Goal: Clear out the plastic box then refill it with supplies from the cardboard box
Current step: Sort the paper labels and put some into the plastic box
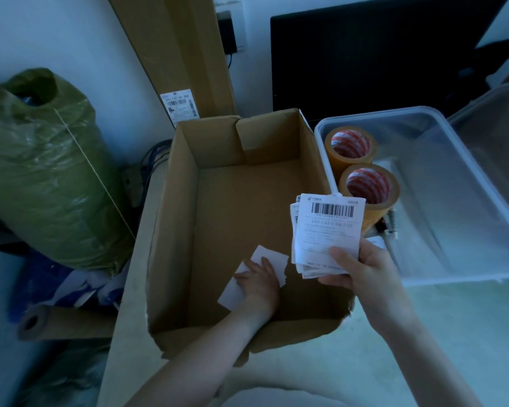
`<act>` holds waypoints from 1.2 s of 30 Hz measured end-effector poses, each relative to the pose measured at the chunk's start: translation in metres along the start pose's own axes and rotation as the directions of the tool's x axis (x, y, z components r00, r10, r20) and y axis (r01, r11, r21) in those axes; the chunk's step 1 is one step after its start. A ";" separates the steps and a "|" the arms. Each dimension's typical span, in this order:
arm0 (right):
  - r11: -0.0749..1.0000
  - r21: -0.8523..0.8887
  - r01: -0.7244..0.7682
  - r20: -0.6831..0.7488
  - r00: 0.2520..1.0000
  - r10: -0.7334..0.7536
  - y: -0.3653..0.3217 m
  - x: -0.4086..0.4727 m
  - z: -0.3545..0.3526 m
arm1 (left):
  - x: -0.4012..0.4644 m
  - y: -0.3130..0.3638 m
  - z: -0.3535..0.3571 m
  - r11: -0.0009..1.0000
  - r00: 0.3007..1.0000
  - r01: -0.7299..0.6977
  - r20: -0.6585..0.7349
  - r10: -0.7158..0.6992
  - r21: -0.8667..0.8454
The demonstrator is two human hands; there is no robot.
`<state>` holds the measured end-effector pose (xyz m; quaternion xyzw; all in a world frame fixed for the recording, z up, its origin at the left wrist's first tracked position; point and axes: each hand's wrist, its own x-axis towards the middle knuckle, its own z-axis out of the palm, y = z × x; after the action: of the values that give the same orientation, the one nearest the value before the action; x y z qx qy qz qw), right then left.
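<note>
Left hand (259, 279) flat on last loose label sheet (254, 276) on cardboard box (171, 218) floor. Right hand (362, 268) pinches fanned label stack (328, 230) near plastic box (459, 183), tape rolls (350, 145) inside at left. Risk: loose stack slips, scatters; flat sheet hard to lift.

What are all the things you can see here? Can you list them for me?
cardboard box: 1, brown, open, centre
white paper: 1, on the box floor, under the left hand
label stack: 1, white with barcode, in the right hand
tape rolls: 2, yellowish with red-white cores, inside the plastic box
plastic box: 1, clear, right of the cardboard box
green bag: 1, left
tall carton: 1, brown, leaning on the wall
black screen: 1, behind
left hand: flat on the paper
right hand: gripping the labels
</note>
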<state>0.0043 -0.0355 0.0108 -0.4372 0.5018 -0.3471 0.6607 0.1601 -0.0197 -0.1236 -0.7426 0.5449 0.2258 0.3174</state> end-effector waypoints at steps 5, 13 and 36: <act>0.999 0.014 -0.039 -0.002 0.999 0.039 0.006 -0.001 0.001 | 0.002 -0.008 -0.001 0.995 0.998 -0.044 -0.031 0.047 0.086; 0.998 0.022 -0.055 0.017 0.998 0.054 0.007 -0.003 0.000 | 0.004 -0.053 -0.006 0.921 0.958 -0.186 -0.146 0.248 0.342; 0.976 -0.217 0.031 0.050 0.999 -0.021 0.015 -0.001 0.010 | -0.052 -0.114 -0.066 0.059 0.925 -0.314 -0.319 -0.208 -0.948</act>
<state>0.0135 -0.0264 -0.0015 -0.5215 0.5151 -0.2885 0.6160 0.2517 -0.0087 -0.0167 -0.7614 0.3165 0.4023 -0.3979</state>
